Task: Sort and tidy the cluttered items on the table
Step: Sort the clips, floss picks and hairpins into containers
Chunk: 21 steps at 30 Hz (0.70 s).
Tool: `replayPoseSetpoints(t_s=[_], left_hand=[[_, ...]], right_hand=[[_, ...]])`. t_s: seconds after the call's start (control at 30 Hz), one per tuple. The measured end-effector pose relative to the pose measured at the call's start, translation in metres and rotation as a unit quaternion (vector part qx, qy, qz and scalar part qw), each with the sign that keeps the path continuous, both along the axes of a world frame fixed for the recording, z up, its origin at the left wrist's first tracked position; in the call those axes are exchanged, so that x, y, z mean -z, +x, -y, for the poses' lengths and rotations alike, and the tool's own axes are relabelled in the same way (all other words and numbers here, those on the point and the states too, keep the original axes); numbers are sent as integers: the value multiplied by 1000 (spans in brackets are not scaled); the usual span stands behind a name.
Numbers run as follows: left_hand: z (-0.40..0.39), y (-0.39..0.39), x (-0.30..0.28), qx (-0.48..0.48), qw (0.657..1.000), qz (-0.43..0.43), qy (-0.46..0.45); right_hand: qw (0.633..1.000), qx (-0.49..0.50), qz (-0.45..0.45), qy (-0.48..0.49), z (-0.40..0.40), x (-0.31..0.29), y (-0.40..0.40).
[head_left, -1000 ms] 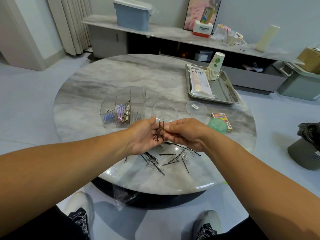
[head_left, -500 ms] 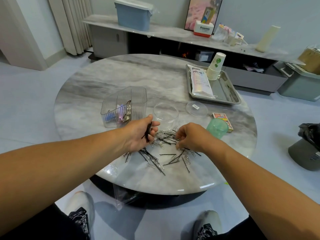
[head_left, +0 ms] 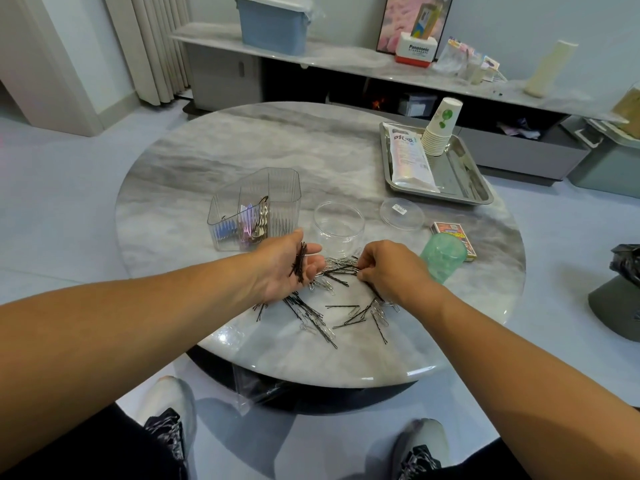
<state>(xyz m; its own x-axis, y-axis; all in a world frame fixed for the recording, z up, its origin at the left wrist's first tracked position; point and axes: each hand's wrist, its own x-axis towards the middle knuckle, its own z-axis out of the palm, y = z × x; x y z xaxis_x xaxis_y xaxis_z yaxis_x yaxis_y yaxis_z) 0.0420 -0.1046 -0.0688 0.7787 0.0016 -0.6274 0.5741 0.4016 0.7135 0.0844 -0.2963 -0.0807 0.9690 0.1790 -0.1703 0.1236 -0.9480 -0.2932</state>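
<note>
A scatter of black bobby pins point(head_left: 346, 315) and silver paper clips point(head_left: 337, 263) lies on the round marble table point(head_left: 242, 150) near its front edge. My left hand point(head_left: 287, 268) is turned palm up over the pile's left side and holds a small bundle of black bobby pins point(head_left: 300, 263) against the palm with the thumb. My right hand point(head_left: 388, 268) is knuckles up on the pile's right side, its fingertips pinching pins there. A clear round jar point(head_left: 339, 225) stands empty just behind the hands. A clear ribbed organiser point(head_left: 256, 207) with hair clips stands behind the left hand.
The jar's clear lid point(head_left: 401, 214) lies flat at right, near a green cup point(head_left: 443, 256) and a small card box point(head_left: 453, 233). A metal tray point(head_left: 483, 194) with a packet and stacked paper cups sits at back right. My feet show below the table's edge.
Both hands have dropped from mid-air to the pile. My left hand has turned palm up with the pin bundle in it, and my right hand has reached into the pins on the table.
</note>
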Motion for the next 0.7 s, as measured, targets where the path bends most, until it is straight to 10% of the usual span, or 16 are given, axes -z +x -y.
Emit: replayPoseSetpoints(t_s=[0.4, 0.7], left_hand=[[3, -1, -2, -5, 1000, 4, 16], [1, -4, -2, -8, 1000, 8, 12]], right_hand=[[997, -14, -76, 22, -12, -4, -3], [959, -169, 44, -223, -22, -2, -14]])
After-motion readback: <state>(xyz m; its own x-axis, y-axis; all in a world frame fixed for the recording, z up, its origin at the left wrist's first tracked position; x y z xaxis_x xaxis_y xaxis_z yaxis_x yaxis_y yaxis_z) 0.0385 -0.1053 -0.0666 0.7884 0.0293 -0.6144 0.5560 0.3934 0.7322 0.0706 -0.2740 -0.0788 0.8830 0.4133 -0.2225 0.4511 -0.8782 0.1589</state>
